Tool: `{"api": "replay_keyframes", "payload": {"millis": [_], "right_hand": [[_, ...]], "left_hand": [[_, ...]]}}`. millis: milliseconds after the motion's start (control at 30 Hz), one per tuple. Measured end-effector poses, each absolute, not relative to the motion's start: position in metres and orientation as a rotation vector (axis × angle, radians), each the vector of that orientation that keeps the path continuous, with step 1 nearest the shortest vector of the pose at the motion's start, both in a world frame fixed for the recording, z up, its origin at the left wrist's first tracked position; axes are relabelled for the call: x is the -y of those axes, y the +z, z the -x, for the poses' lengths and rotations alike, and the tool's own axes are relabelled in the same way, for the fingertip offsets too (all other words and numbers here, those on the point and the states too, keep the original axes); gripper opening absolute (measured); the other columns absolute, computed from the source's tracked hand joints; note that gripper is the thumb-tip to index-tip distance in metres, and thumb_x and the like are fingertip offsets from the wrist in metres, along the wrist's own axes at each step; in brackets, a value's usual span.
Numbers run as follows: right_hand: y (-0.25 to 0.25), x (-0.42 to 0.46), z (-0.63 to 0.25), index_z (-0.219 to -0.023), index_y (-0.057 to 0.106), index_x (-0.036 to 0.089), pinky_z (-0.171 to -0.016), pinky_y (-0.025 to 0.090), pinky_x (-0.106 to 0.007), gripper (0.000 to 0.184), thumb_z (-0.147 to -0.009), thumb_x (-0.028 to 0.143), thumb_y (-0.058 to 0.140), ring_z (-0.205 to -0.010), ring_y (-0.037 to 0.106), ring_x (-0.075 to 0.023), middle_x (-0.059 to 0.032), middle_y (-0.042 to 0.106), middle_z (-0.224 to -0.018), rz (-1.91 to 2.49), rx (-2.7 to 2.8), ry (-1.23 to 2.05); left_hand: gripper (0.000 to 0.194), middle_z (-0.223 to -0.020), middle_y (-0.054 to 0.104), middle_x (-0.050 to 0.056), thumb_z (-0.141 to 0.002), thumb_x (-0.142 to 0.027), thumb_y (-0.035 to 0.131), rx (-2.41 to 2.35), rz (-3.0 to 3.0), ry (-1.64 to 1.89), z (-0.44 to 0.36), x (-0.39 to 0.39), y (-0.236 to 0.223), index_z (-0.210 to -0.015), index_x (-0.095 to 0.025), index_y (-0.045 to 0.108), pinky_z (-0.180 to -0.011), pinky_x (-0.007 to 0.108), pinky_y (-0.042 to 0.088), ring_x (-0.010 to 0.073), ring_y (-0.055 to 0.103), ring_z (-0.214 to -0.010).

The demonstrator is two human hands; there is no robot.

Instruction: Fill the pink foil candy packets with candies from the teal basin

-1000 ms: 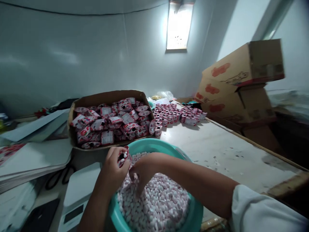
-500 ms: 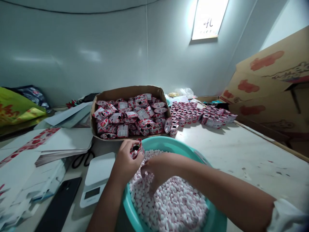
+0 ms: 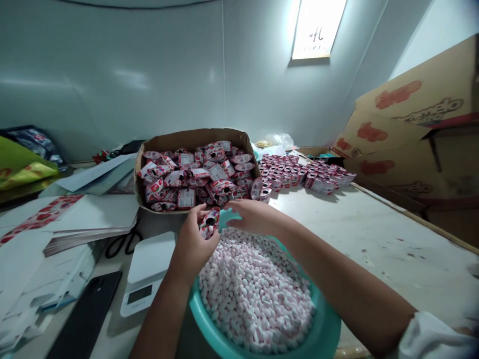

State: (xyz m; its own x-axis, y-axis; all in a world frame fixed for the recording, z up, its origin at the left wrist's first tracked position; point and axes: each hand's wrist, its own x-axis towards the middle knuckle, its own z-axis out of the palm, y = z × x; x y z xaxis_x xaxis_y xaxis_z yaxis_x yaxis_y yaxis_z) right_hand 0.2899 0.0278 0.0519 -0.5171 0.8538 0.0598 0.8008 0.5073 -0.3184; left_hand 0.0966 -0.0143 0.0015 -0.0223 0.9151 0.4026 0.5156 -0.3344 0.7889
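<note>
Holding a small red-and-white packet [image 3: 214, 215], the left hand [image 3: 196, 233] pinches it by its sides, thumb at one side and fingers at the other. The packet is tipped so its round black hole faces up, and a white piece [image 3: 211, 228] sits at the hole. It is over the far left edge of a green basin [image 3: 327, 324], which is full of little pink-and-white candies [image 3: 258, 294]. The right hand [image 3: 251, 215] is over the far edge of the basin, just beside the packet. Its thumb and first finger stand apart, with green showing between them. More packets lie piled in a cardboard box [image 3: 194, 135] behind. The packet looks light and made of thin, shiny card, so it may slip a bit and dent if squeezed hard. The two narrow sides seem the best place to hold it, gently, leaving the hole uncovered. The candies look hard, smooth and likely to roll.
</note>
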Motion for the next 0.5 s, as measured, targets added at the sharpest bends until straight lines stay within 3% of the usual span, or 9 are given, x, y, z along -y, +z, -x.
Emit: {"api": "replay_keyframes", "payload": {"millis": [133, 200, 300, 400, 500], "right_hand": [[0.053, -0.023, -0.279, -0.132, 0.057, 0.019, -0.095, 0.048, -0.033, 0.043, -0.090, 0.014, 0.052, -0.116, 0.061, -0.0223, -0.0098, 0.063, -0.131, 1.212, 2.274, 0.534], [0.053, -0.019, -0.275, -0.133, 0.056, 0.019, -0.095, 0.049, -0.032, 0.041, -0.092, 0.024, 0.056, -0.115, 0.061, -0.0212, -0.0095, 0.061, -0.132, 1.127, 2.269, 0.655], [0.053, -0.015, -0.273, -0.136, 0.054, 0.020, -0.096, 0.048, -0.035, 0.054, -0.088, 0.043, 0.065, -0.114, 0.060, -0.0232, -0.0105, 0.060, -0.131, 1.050, 2.369, 0.706], [0.051, -0.016, -0.272, -0.133, 0.056, 0.018, -0.093, 0.048, -0.033, 0.057, -0.083, 0.041, 0.072, -0.111, 0.060, -0.0235, -0.0103, 0.064, -0.125, 1.026, 2.405, 0.696], [0.047, -0.020, -0.268, -0.125, 0.061, 0.017, -0.084, 0.049, -0.029, 0.046, -0.085, 0.037, 0.072, -0.101, 0.063, -0.0206, -0.0075, 0.068, -0.115, 1.052, 2.341, 0.725]], "left_hand": [[0.074, -0.125, 0.062, 0.010, -0.076, -0.022, 0.065, -1.387, -1.926, 1.248, -0.093, 0.013, -0.002, -0.144, -0.022, 0.036, -0.098, 0.039, 0.050, 0.0234, 0.063, -0.114], [0.077, -0.127, 0.060, 0.011, -0.077, -0.024, 0.065, -1.357, -1.939, 1.232, -0.093, 0.014, -0.003, -0.147, -0.022, 0.032, -0.096, 0.038, 0.052, 0.0240, 0.062, -0.115], [0.079, -0.128, 0.059, 0.013, -0.077, -0.024, 0.065, -1.351, -1.956, 1.225, -0.093, 0.015, -0.003, -0.148, -0.022, 0.031, -0.095, 0.039, 0.052, 0.0258, 0.061, -0.118], [0.079, -0.126, 0.061, 0.012, -0.077, -0.022, 0.064, -1.385, -1.966, 1.214, -0.093, 0.015, -0.002, -0.149, -0.023, 0.031, -0.095, 0.039, 0.052, 0.0259, 0.062, -0.116], [0.078, -0.125, 0.062, 0.012, -0.077, -0.022, 0.065, -1.390, -1.959, 1.209, -0.094, 0.015, -0.002, -0.148, -0.023, 0.032, -0.096, 0.039, 0.052, 0.0257, 0.063, -0.116]]}}
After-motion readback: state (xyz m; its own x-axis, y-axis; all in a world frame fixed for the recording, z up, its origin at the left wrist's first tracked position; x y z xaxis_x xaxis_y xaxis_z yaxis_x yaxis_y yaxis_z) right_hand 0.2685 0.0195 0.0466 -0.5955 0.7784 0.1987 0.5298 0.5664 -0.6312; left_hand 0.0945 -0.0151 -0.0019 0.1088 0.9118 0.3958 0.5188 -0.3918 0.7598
